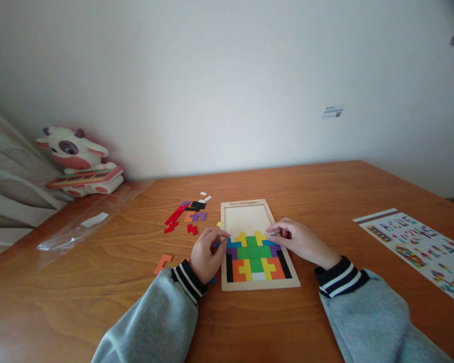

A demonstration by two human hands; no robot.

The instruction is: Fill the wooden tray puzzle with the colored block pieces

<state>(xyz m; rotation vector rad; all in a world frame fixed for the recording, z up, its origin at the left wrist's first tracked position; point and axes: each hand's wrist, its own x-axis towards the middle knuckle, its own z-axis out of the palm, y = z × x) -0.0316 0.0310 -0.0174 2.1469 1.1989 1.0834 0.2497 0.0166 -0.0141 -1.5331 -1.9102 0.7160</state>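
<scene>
A light wooden puzzle tray [261,288] lies on the table between my hands. Its near part is filled with flat puzzle pieces in a symmetrical pattern: a green block [254,252] in the middle, with yellow, orange, purple, black and white around it. My left hand [209,253] is curled at the tray's left edge, its fingertips closed at a blue puzzle piece [233,243]. From the right, my right hand [297,240] reaches over the tray's side, thumb and fingers pinched at another blue puzzle piece [267,242]. My fingers partly cover both blue pieces.
Loose red [177,214], black [196,205], purple and white pieces lie left of the tray; an orange piece [163,263] is nearer. A printed pattern sheet [416,247] lies right. At the back left are a clear plastic bag [87,227] and a cow toy keyboard [83,164].
</scene>
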